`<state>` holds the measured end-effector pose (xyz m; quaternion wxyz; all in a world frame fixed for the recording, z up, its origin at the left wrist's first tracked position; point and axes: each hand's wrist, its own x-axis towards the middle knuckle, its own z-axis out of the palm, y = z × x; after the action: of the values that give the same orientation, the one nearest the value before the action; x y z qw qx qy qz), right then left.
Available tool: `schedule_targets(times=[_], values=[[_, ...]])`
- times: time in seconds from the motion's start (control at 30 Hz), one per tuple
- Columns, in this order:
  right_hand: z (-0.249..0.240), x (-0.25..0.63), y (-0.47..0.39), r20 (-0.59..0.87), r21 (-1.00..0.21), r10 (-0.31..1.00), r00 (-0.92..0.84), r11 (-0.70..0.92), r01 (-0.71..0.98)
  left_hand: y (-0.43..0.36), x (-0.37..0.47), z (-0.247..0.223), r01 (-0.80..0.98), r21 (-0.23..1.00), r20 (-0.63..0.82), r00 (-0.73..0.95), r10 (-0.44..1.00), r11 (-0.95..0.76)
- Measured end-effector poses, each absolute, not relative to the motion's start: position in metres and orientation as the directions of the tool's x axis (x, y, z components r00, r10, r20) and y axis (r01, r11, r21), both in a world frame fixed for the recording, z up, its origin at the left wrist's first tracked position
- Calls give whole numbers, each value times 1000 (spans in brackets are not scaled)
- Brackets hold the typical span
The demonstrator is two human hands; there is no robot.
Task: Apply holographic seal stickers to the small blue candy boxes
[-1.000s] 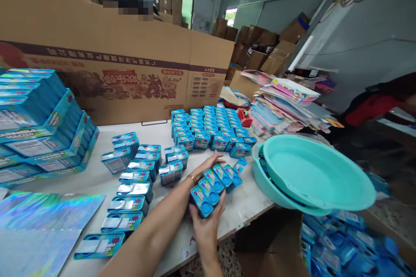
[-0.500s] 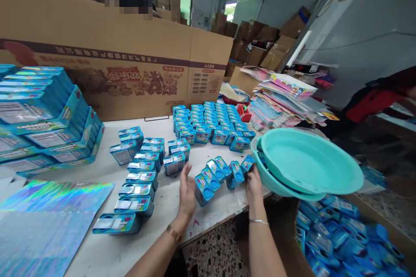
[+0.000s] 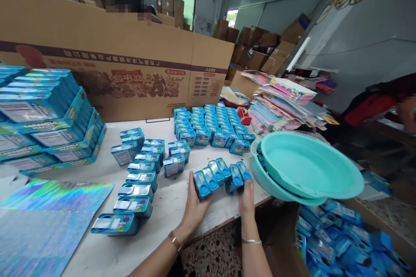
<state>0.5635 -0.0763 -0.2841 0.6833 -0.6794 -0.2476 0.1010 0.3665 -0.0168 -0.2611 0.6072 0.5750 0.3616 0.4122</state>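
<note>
Near the front edge of the white table [image 3: 167, 212], several small blue boxes [image 3: 212, 176] stand in a slanting row, with a slight gap before the two at its right end. My left hand [image 3: 195, 205] touches the left end of the row, its thumb and fingers around the end box. At the other end, my right hand [image 3: 247, 194] presses against the rightmost box [image 3: 243, 172]. Left of my hands is a staggered line of blue boxes [image 3: 138, 190]. Behind them stands a dense block of blue boxes [image 3: 211, 123].
Filled blue trays [image 3: 48, 134] are stacked at left, near a shiny sheet [image 3: 55, 225]. A large carton [image 3: 130, 65] borders the back. Turquoise basins [image 3: 312, 164] overhang the right edge, above a carton of blue packs [image 3: 344, 233]. A person's arm shows far right.
My left hand has closed in on the left end of the row. My right hand has shifted left and nearer, and the rightmost box now stands closer to its neighbour.
</note>
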Motion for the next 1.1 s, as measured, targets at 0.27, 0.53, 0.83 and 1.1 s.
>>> schedule_targets(times=[0.27, 0.53, 0.83, 1.1], values=[[-280, 555, -25, 36, -982, 378, 925, 184, -38, -17, 362, -256, 102, 990, 64, 254, 965, -93], [-241, 607, -5, -77, -916, 633, 770, 261, -306, -55, 371, -243, 118, 987, 81, 239, 968, -112], [-265, 525, -54, -138, -900, 601, 787, 256, -353, 9, 362, -231, -213, 972, -91, 69, 993, 104], [-284, 398, -101, 64, -998, 212, 975, 32, 59, 58, 372, -233, -285, 933, -173, 180, 968, 220]])
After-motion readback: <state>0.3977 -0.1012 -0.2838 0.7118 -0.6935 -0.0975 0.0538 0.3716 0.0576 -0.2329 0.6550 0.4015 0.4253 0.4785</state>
